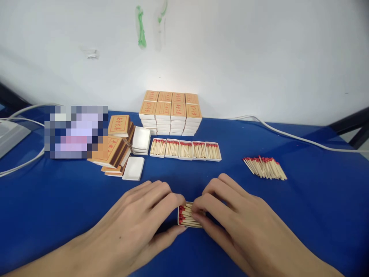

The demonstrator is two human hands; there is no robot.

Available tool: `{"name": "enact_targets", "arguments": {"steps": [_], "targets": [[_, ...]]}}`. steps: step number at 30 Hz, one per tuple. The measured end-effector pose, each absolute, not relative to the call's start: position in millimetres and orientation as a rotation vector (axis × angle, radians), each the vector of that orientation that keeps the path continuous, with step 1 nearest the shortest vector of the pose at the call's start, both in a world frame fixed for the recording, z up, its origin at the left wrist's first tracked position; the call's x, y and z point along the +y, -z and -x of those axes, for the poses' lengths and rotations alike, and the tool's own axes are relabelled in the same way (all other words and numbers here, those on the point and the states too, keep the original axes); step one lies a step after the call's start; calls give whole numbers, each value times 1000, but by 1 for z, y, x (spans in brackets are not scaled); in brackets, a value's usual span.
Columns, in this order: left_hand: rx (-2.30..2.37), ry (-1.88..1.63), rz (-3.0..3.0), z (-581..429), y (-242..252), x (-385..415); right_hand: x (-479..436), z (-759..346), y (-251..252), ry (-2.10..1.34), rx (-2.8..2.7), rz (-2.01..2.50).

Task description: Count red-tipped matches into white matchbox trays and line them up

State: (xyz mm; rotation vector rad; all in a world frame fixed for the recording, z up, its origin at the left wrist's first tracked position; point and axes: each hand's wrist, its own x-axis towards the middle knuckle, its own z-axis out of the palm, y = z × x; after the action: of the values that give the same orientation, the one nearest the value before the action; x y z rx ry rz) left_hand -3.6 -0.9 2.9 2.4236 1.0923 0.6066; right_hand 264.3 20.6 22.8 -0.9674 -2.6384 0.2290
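A small white tray of red-tipped matches lies on the blue table near the front middle. My left hand grips its left end with thumb and fingers. My right hand pinches its right end, its fingers curled over the matches. Both hands rest on the cloth, and the tray's right part is hidden under my fingers.
A row of several filled match trays lies behind the hands. A stack of closed orange matchboxes stands at the wall. Loose orange sleeves and empty white trays lie at left. A loose pile of matches lies at right. White cables run along the back.
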Motion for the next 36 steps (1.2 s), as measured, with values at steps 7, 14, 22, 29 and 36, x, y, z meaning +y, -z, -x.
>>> {"name": "enact_targets", "arguments": {"steps": [7,14,22,29,36], "targets": [[1057,-629,-2455,5,1,-1,21,-268,-21,-257,-2653,1029],[1080,-613,-2391,4,-2,0,24,-267,-21,-271,-2604,1018],[1129,-593,-2369,4,1,-4,18,-258,-18,-210,-2547,1008],[1118,-585,-2328,4,2,-3,18,-258,-18,-329,-2554,1054],[1102,-592,-2376,4,-3,-2,19,-259,-19,-313,-2550,1048]]}}
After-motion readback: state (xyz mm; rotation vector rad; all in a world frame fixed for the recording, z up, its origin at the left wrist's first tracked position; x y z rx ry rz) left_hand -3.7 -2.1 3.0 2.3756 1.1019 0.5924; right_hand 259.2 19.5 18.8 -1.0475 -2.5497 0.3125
